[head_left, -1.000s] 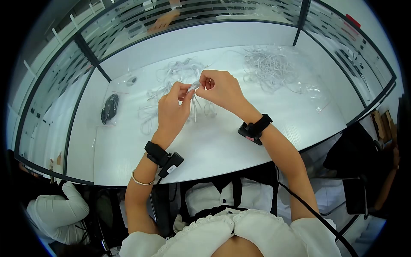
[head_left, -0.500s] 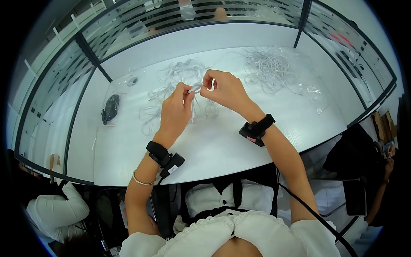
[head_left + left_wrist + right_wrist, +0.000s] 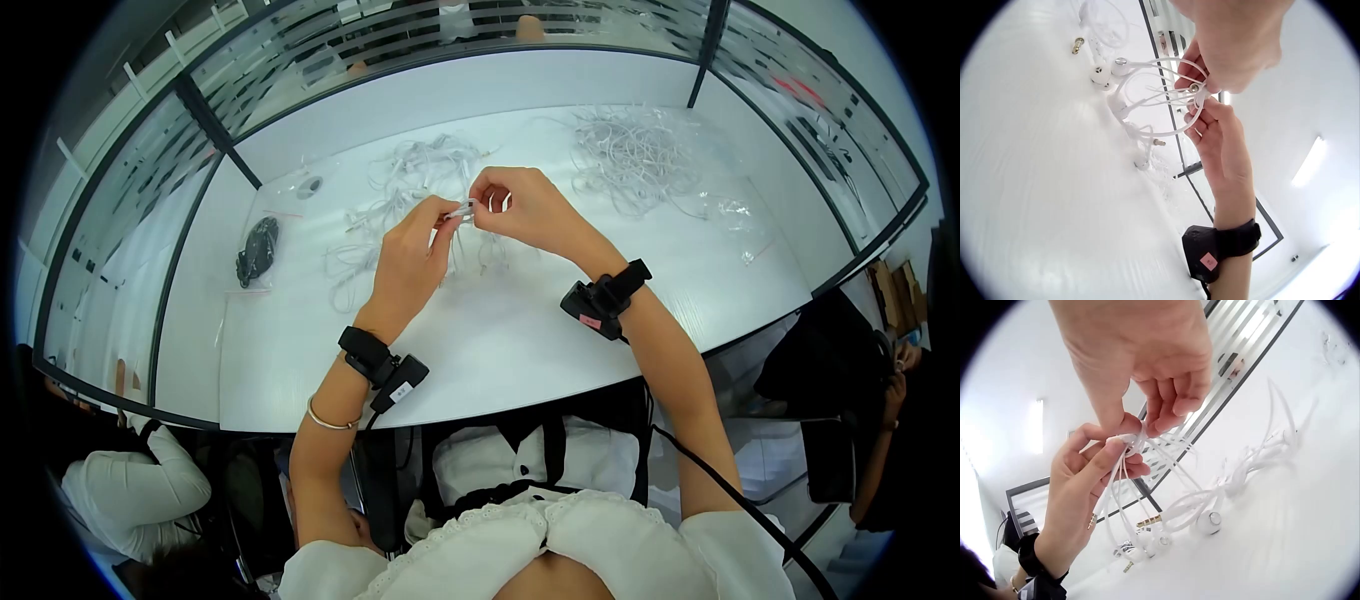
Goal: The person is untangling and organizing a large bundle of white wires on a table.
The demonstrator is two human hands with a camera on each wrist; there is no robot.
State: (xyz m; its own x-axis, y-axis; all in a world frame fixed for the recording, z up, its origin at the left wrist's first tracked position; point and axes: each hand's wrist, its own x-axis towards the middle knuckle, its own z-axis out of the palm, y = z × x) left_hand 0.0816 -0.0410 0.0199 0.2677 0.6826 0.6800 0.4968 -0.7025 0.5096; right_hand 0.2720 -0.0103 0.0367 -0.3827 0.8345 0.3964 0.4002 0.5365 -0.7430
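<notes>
Not much shifts in the last second: left hand (image 3: 410,262) and right hand (image 3: 530,210) stay fingertip to fingertip above the table (image 3: 500,345), both pinching the white earphone cable (image 3: 462,210), loops dangling, so it's still mid-fiddle.

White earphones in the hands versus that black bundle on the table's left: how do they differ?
The white earphones are pinched between the left hand and right hand; the black bundle lies untouched on the table. The white earphones hang in loose, spread loops; the black bundle is dark and compact.
</notes>
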